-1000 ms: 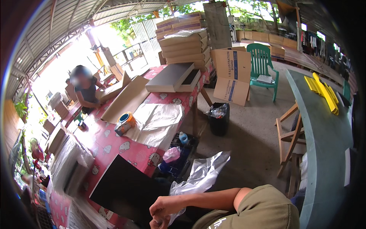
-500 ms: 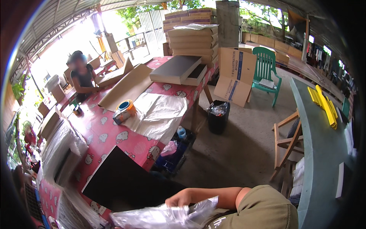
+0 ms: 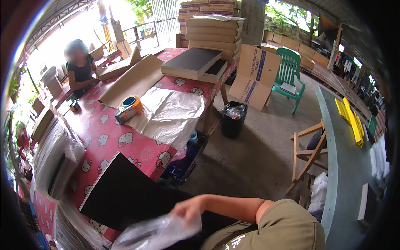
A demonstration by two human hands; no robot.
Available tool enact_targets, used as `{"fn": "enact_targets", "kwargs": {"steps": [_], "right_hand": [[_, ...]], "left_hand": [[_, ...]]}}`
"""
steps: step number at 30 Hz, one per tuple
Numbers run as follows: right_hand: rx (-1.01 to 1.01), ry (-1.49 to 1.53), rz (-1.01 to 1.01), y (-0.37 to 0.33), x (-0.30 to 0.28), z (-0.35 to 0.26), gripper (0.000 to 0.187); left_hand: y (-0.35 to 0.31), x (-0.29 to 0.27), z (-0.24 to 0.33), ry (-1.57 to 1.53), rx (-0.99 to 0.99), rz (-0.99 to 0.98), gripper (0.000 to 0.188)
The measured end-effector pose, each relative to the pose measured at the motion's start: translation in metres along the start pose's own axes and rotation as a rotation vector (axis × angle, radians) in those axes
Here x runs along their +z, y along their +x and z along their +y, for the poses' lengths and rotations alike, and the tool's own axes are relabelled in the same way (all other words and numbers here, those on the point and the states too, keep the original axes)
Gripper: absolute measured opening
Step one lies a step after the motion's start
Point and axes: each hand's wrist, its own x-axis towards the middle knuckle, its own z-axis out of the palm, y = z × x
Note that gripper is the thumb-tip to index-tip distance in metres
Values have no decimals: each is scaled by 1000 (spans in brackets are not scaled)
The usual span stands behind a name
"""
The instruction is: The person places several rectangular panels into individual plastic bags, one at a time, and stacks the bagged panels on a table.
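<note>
My right hand (image 3: 187,210) is closed on a crumpled clear plastic wrapper (image 3: 156,233) at the lower edge. The plastic lies partly over a large black board (image 3: 129,191) with a pale edge, which rests on the near corner of the pink patterned table (image 3: 141,143). Whether this is one board or several cannot be made out. Plastic-wrapped stacks (image 3: 56,158) stand to its left, and more clear plastic (image 3: 77,227) lies near the bottom left. My left hand is out of view.
On the table lie a tape dispenser (image 3: 128,109), a white sheet (image 3: 173,112), brown paper (image 3: 133,81) and dark-topped boards (image 3: 191,62). Another person (image 3: 79,71) is at the far left. A black bin (image 3: 234,121), a green chair (image 3: 287,77) and a grey-green table (image 3: 339,166) stand rightward.
My right hand has moved slightly left and up, pulling the plastic along; the plastic has shifted and is blurred. The view has turned slightly.
</note>
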Motion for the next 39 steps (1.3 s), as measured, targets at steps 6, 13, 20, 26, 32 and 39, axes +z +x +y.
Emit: {"fn": "enact_targets", "kwargs": {"steps": [6,13,20,26,32,39], "right_hand": [[-683,407,439,-4,-22,-8,28],[-456,485,-33,0,-26,-13,47],[-380,89,137,-19,-44,-34,31],[-409,-1024,976,53,-45,-90,26],[-448,-1619,1074,86,-81,-101,46],[-617,-1625,1049,44,-47,-96,36]], "left_hand": [[18,10,20,-467,-228,-103,38],[26,4,11,-1316,-685,-178,40],[65,-29,0,-1713,-637,-245,46],[118,-1,-12,-728,-453,142,54],[159,9,-1,-121,-76,212,56],[149,-6,2,-241,101,196,29]]}}
